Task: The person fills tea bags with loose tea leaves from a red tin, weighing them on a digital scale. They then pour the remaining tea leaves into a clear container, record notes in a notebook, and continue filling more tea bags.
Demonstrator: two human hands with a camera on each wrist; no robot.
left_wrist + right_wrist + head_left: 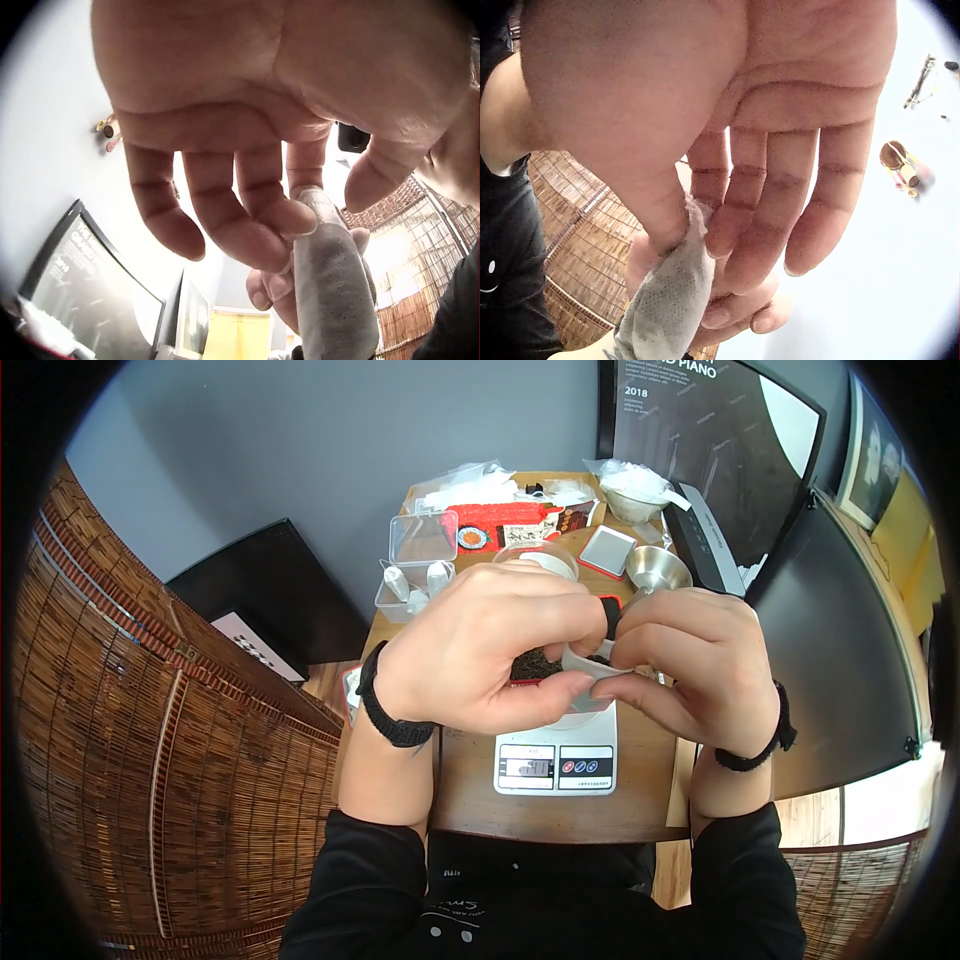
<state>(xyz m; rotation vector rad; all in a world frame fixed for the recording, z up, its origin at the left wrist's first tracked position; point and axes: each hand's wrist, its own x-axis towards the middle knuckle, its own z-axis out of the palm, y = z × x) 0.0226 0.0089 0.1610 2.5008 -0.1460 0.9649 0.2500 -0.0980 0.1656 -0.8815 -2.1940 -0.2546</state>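
Observation:
Both hands meet over the scale around a small white porous tea bag point(583, 663), its mouth held up between them. My right hand point(700, 660) pinches the bag's upper edge between thumb and fingertips. My left hand point(490, 640) holds the other side with its fingertips. In the left wrist view the bag point(335, 292) hangs full length below the fingers, with darker contents showing faintly through. The right wrist view shows the bag point(671, 300) under the thumb. Dark loose tea leaves point(533, 664) lie just beneath, partly hidden by the hands.
A white kitchen scale point(545, 738) stands at the table's front. Behind are a steel bowl point(660, 568), a small pocket scale point(607, 550), a red package point(500, 515), a clear box point(393, 600) with white items, and a bag-filled bowl point(635, 508). A monitor point(710, 450) stands at right.

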